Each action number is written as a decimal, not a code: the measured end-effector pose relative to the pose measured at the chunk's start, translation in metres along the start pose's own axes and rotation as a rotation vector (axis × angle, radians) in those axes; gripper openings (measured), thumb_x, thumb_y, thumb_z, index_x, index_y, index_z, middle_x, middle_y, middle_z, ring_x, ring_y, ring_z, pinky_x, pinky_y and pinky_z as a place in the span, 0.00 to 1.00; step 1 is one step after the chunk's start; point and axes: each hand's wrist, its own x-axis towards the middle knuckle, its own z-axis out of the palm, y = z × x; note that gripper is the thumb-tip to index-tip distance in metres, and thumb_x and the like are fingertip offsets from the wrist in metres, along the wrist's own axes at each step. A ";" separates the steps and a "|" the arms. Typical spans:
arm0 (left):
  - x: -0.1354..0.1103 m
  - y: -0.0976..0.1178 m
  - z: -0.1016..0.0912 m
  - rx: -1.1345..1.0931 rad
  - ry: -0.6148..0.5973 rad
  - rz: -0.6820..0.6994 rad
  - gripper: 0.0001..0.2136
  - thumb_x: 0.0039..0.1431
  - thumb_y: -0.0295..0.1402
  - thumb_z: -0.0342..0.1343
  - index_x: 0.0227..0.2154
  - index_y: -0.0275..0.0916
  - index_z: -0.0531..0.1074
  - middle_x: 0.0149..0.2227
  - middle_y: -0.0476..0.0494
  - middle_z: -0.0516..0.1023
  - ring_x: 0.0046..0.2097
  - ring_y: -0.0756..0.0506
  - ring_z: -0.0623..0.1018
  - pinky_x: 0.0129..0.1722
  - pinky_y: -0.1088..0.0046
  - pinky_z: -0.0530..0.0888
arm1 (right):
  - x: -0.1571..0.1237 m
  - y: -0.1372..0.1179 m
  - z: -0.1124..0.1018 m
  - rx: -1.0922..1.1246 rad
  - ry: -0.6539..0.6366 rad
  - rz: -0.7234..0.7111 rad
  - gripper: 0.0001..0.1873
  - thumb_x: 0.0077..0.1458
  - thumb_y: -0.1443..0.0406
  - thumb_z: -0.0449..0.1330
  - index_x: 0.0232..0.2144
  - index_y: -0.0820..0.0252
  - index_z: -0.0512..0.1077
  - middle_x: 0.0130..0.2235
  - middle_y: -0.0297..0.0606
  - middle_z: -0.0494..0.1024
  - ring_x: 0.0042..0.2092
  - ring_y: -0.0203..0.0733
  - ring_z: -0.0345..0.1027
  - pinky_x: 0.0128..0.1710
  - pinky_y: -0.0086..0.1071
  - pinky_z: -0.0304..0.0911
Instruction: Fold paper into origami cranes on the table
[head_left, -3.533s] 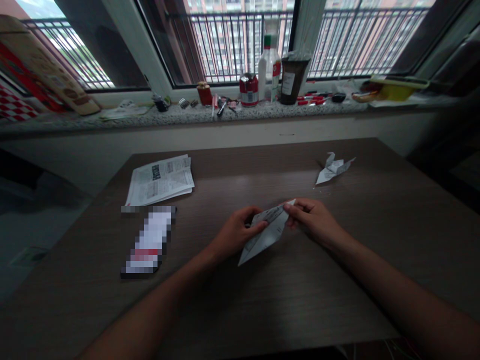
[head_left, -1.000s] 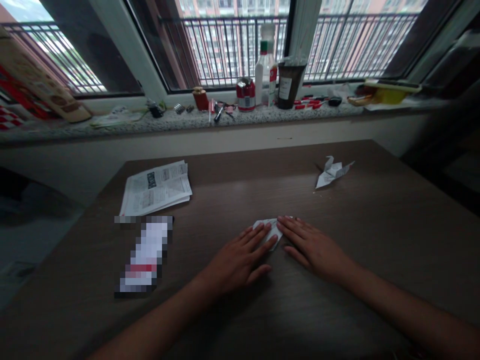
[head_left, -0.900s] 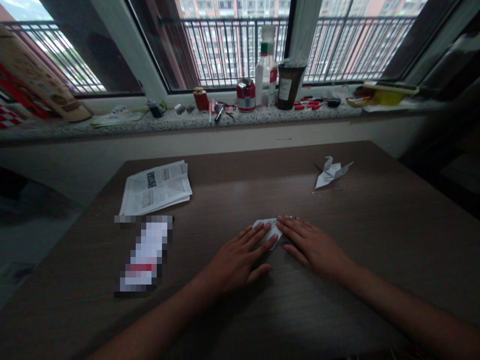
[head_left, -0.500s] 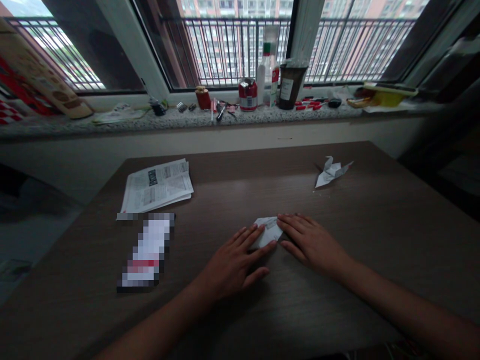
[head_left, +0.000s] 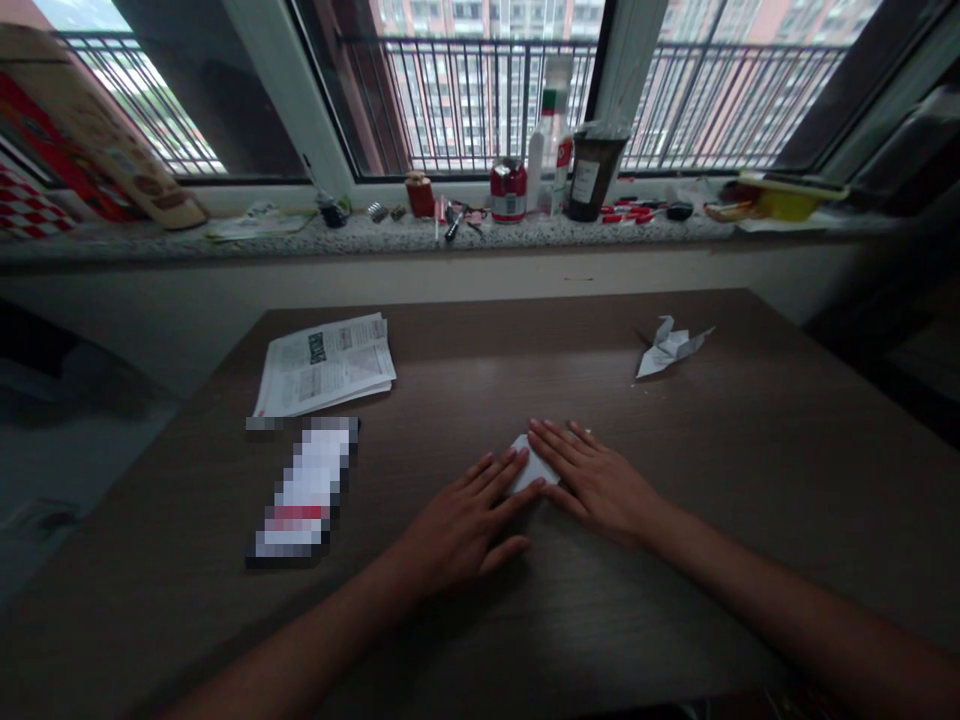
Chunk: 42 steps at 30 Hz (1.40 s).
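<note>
A small folded piece of white printed paper [head_left: 531,466] lies flat on the dark wooden table [head_left: 675,480], near the middle. My left hand [head_left: 465,520] lies flat on the table with its fingers stretched out, the fingertips pressing the paper's left part. My right hand [head_left: 592,480] lies flat too, fingers spread, covering the paper's right part. Most of the paper is hidden under both hands.
A stack of newspaper sheets [head_left: 326,362] lies at the table's back left, with a blurred-out flat object [head_left: 304,490] in front of it. A finished folded paper shape [head_left: 669,346] sits at the back right. The windowsill [head_left: 420,232] holds a red can [head_left: 508,190], bottles and small items.
3.5 s ago both hands held the folded paper up off the table. It now lies flat under both open hands. In the last second my right hand slid left over the paper.
</note>
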 end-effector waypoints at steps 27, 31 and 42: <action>0.001 0.012 -0.012 0.015 -0.060 -0.150 0.26 0.75 0.47 0.49 0.72 0.51 0.57 0.70 0.38 0.63 0.69 0.34 0.65 0.68 0.47 0.59 | -0.031 0.028 -0.016 0.110 0.091 0.223 0.32 0.74 0.55 0.48 0.75 0.50 0.48 0.75 0.42 0.53 0.74 0.53 0.49 0.71 0.54 0.54; 0.009 0.019 -0.017 -0.006 -0.040 -0.142 0.26 0.74 0.47 0.50 0.70 0.48 0.61 0.66 0.36 0.68 0.66 0.31 0.67 0.66 0.46 0.62 | -0.026 0.021 -0.018 0.162 0.073 0.144 0.28 0.72 0.56 0.51 0.71 0.48 0.58 0.71 0.41 0.63 0.71 0.54 0.56 0.68 0.54 0.58; 0.023 0.006 -0.017 -0.193 -0.017 -0.005 0.18 0.72 0.36 0.55 0.62 0.45 0.70 0.63 0.40 0.73 0.65 0.34 0.69 0.62 0.50 0.69 | -0.003 0.024 -0.016 0.207 0.104 0.075 0.19 0.69 0.62 0.57 0.60 0.58 0.73 0.60 0.50 0.74 0.61 0.55 0.69 0.59 0.52 0.69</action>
